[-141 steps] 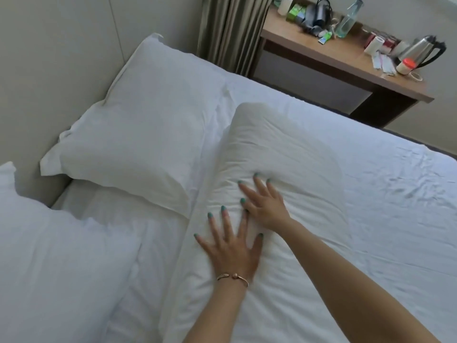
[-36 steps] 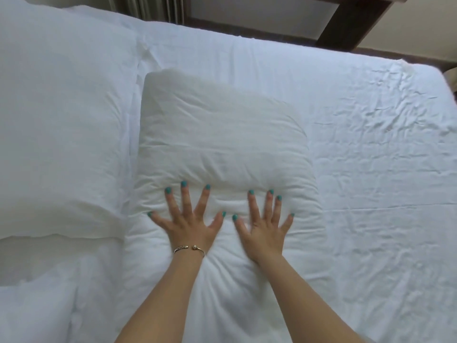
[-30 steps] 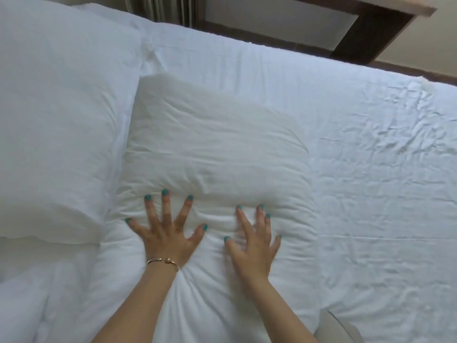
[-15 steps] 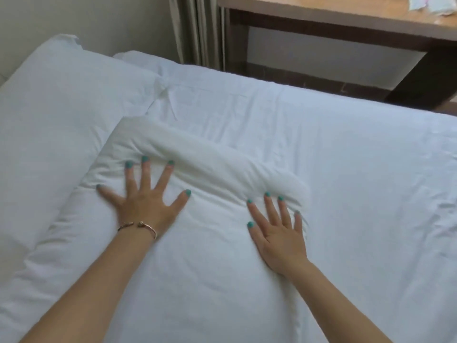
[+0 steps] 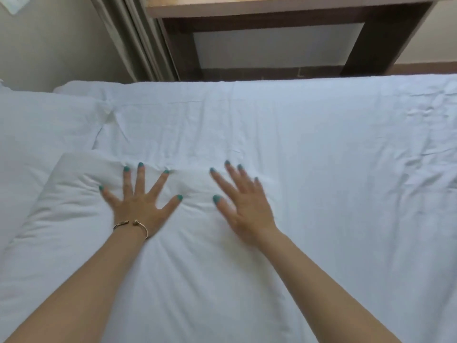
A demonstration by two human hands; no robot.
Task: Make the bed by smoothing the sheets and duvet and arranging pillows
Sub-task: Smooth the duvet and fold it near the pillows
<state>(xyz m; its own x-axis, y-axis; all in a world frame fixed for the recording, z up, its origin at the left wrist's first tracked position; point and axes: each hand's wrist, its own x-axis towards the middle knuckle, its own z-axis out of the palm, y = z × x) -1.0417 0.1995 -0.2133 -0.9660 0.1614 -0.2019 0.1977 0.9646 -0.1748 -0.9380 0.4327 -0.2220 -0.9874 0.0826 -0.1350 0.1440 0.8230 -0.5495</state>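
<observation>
A white pillow point(image 5: 173, 273) lies lengthwise on the white bed sheet point(image 5: 333, 157), running from the bottom of the view up to the middle. My left hand point(image 5: 139, 199), with a gold bracelet at the wrist, presses flat on the pillow's far end with fingers spread. My right hand point(image 5: 243, 201) lies flat beside it near the pillow's far right corner, fingers straight. A second white pillow point(image 5: 37, 129) sits to the left, against the wall. No duvet can be told apart from the sheet.
A wooden desk point(image 5: 284, 18) with dark legs stands beyond the bed's far edge. Beige curtains point(image 5: 133, 38) hang at the upper left next to a pale wall point(image 5: 49, 45). The sheet is creased at the right side.
Both hands have slid forward along the pillow to its far end, pressing it flatter. The view has moved forward, bringing the desk closer.
</observation>
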